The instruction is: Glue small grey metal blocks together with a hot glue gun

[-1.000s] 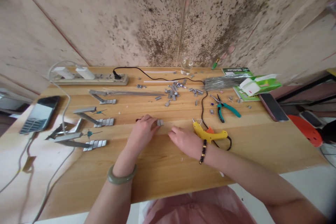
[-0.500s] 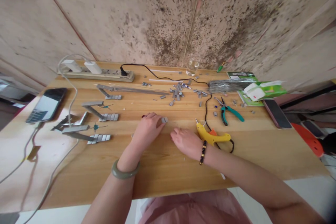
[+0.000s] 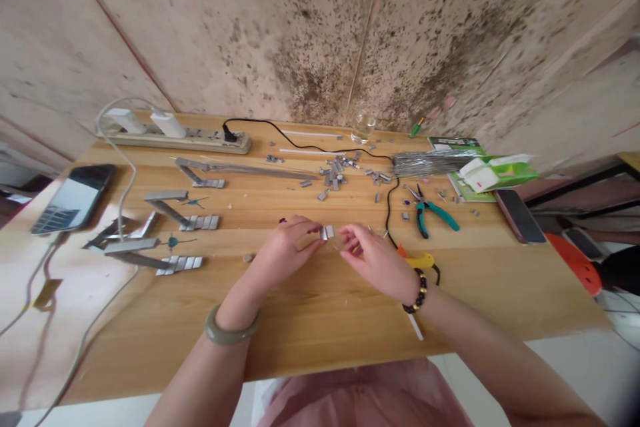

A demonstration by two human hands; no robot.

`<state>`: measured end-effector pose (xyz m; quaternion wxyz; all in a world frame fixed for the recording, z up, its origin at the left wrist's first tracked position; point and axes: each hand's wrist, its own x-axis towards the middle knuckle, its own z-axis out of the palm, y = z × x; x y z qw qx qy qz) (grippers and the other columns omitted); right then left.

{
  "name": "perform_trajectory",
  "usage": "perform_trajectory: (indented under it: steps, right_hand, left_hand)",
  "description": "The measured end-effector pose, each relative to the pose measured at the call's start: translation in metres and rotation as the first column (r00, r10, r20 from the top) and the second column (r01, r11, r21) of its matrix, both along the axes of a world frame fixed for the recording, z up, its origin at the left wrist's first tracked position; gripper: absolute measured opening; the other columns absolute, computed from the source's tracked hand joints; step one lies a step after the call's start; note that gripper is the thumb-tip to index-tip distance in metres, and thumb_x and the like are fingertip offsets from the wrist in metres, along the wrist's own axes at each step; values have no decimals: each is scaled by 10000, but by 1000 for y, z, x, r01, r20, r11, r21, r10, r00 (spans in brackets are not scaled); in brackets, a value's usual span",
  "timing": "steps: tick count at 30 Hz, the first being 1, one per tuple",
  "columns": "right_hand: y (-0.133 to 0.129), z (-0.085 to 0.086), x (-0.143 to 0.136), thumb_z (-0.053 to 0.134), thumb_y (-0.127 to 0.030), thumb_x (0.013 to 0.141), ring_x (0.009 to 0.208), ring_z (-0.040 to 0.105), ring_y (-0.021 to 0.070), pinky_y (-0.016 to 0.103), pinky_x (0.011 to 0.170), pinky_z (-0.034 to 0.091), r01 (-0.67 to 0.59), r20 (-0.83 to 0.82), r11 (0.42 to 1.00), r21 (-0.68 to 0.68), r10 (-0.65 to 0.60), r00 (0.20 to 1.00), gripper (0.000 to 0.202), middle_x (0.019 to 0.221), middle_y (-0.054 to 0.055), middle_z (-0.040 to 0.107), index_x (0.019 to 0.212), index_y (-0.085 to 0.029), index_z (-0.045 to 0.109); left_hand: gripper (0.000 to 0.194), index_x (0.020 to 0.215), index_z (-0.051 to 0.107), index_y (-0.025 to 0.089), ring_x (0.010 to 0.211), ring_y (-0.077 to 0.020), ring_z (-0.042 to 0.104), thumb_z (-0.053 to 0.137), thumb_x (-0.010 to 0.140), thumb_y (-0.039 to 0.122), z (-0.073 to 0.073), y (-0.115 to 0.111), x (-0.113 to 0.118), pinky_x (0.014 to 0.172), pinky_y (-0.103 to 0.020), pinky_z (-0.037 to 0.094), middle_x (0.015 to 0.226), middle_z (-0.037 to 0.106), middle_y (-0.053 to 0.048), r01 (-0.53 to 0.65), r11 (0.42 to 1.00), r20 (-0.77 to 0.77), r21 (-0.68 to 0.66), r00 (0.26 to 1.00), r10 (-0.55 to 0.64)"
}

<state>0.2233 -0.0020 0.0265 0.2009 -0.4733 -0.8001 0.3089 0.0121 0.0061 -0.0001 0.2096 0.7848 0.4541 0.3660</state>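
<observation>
Piece (image 3: 327, 232) is sitting at the fingertips of your left hand (image 3: 287, 250), which are pinching its left edge, left of the glue gun (image 3: 421, 261). Your right hand (image 3: 380, 261) is hovering between piece and gun, fingers bent; whether they are gripping anything, I cannot tell. The piece is showing a grey, flat, squarish form above grained wood. Teal-handled pliers (image 3: 443, 215) are lying beyond the yellow gun, thin shiny wires (image 3: 433, 163) farther beyond it. Grey bits (image 3: 336, 181) are scattering beyond it leftward; bent grey frames (image 3: 199, 222) are standing far left. Your right hand is hiding much of the gun.
</observation>
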Motion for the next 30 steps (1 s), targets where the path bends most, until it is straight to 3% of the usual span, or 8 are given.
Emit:
perform_trajectory:
  steps: [3,8,17,30]
  right_hand:
    - [1,2,2,590,-155,860,828,639,153,347,802,536,2,-46,1000,25,-1,999,359,1081,77,630,1205,-205,506]
    - [1,2,2,546,-218,912,892,649,176,361,823,538,-42,-12,997,71,43,999,284,1082,88,648,1196,-201,549]
    - [-1,1,0,526,-174,926,938,635,182,351,859,516,-73,7,994,78,73,997,171,1025,75,659,1085,-177,590]
    - [-3,2,1,538,-149,912,960,633,181,340,869,510,-77,-4,993,90,77,997,167,1033,70,661,1065,-182,597]
  left_hand:
    - [167,960,666,179,876,-187,625,615,855,298,4,-3,2,815,-317,480,931,700,-81,60,992,32,-107,998,-57]
    - [186,995,672,177,868,-183,621,598,854,273,8,-5,2,815,-315,479,917,693,-73,129,980,29,-149,992,-126]
    - [182,1010,681,191,830,-168,646,612,849,242,7,-6,3,778,-287,481,899,719,-46,178,971,53,-161,984,-171]
    - [192,1026,690,187,820,-170,646,596,866,237,7,-6,3,762,-285,482,881,718,-56,230,958,67,-171,973,-222]
